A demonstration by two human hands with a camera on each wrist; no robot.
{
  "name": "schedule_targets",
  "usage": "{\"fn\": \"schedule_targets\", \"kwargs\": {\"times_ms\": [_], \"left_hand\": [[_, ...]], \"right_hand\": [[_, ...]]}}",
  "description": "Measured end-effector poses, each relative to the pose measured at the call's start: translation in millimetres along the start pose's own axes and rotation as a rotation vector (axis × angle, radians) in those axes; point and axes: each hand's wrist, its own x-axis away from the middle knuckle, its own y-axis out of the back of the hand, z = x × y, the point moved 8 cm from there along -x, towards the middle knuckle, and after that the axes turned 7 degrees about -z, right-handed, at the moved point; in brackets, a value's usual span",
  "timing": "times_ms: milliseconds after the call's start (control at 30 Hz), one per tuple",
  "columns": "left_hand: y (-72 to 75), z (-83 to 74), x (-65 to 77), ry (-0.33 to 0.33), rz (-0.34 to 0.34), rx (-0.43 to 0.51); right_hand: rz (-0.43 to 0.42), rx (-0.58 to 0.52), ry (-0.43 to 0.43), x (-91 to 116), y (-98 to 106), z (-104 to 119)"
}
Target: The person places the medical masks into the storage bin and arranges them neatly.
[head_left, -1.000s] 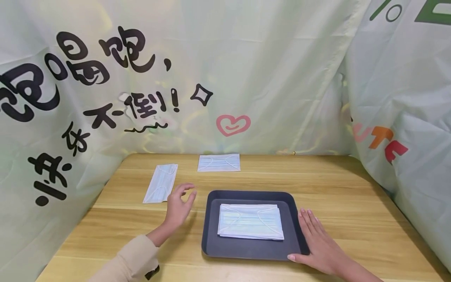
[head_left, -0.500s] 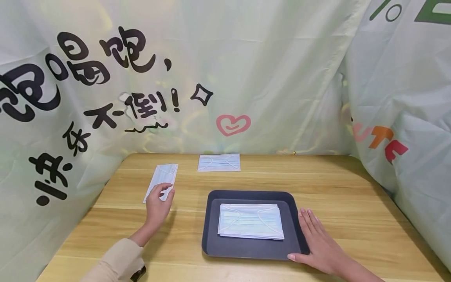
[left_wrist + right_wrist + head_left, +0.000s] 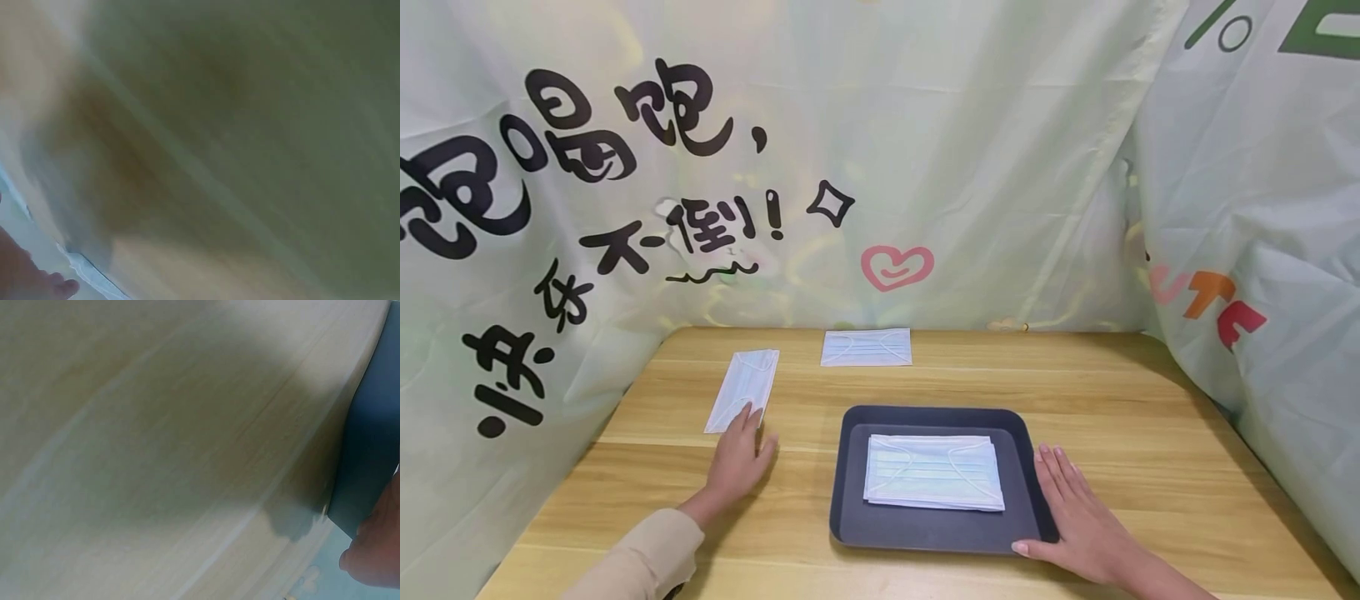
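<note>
A light-blue face mask (image 3: 748, 375) lies slantwise on the wooden table at the left. My left hand (image 3: 736, 458) reaches over its near end with fingers extended, the fingertips on or just above the mask; which of these I cannot tell. In the left wrist view, part of the hand (image 3: 28, 275) shows by the mask's edge (image 3: 94, 275). A small stack of face masks (image 3: 932, 472) lies flat in the dark tray (image 3: 925, 535). My right hand (image 3: 1086, 525) rests against the tray's right side with fingers straight; the right wrist view shows the tray wall (image 3: 372, 425) beside it.
Another face mask (image 3: 867, 347) lies crosswise at the table's back edge. A printed cloth (image 3: 1000, 167) hangs behind the table and along both sides. Bare wood (image 3: 1105, 383) shows right of the tray.
My left hand has moved left, away from the tray side, to the slanted mask's near end, and its curled fingers have straightened. The right hand, tray and masks have stayed put.
</note>
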Motion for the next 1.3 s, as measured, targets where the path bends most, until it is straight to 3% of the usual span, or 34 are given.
{"fn": "schedule_targets", "kwargs": {"times_ms": [67,200,300,467,633,1300], "left_hand": [[-6.3,1.2,4.1,-0.031,0.058,-0.048],[-13.1,2.1,10.0,-0.067,0.102,-0.063],[-16.0,2.4,11.5,-0.068,0.121,-0.053],[-21.8,7.5,10.7,-0.03,0.211,-0.1],[-23.5,10.3,11.9,-0.049,0.267,-0.139],[-13.2,28.4,26.1,-0.175,0.286,-0.113]], "right_hand": [[-0.008,0.004,0.005,-0.1,0.1,0.4],[-0.017,0.009,0.009,-0.5,0.4,0.9],[-0.016,0.009,0.007,-0.6,0.5,1.2],[-0.004,-0.001,0.006,0.6,0.0,1.3],[-0.011,0.001,0.005,0.5,1.5,2.1],[0.012,-0.008,-0.022,-0.8,1.4,1.1]]}}
